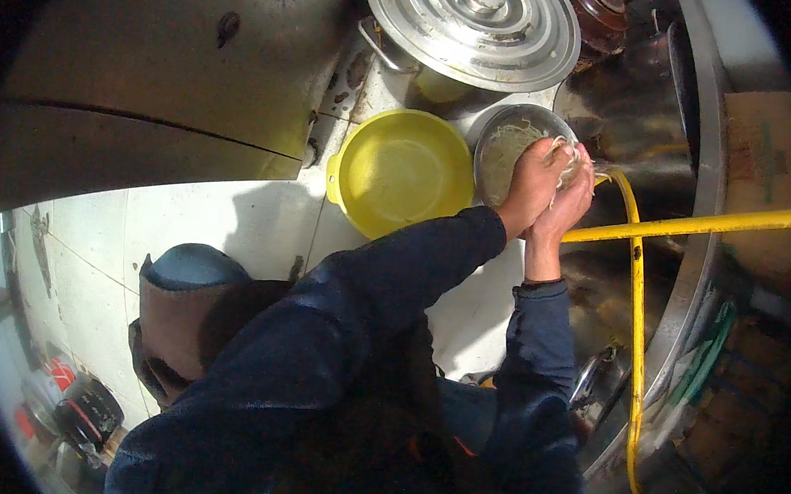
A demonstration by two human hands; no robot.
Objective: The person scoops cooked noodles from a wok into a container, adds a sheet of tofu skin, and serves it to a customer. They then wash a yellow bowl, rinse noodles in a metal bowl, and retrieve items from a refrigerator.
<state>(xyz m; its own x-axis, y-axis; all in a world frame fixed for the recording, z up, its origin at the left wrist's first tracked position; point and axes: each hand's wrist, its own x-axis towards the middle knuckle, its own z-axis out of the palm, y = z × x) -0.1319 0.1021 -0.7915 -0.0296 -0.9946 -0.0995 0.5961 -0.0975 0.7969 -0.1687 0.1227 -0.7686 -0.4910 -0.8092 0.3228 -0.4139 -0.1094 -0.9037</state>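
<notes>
Both my hands are cupped together over the right side of a round metal bowl (489,160). Between my left hand (535,176) and my right hand (570,201), pale, thin shreds (569,166) are squeezed, with some strands sticking out past the fingers. More such shreds lie in the bowl, apparently in liquid; what food they are I cannot tell. Just left of the bowl, on the tiled floor, a yellow plastic basin (401,174) with a side handle stands with nothing visible in it.
Behind the basin is a large metal pot with a ridged lid (484,0). Yellow hoses (704,224) cross at the right over a dark metal surface. A brown lidded pot (598,16) stands at top right, a metal panel (173,62) at upper left, and containers (86,411) at lower left.
</notes>
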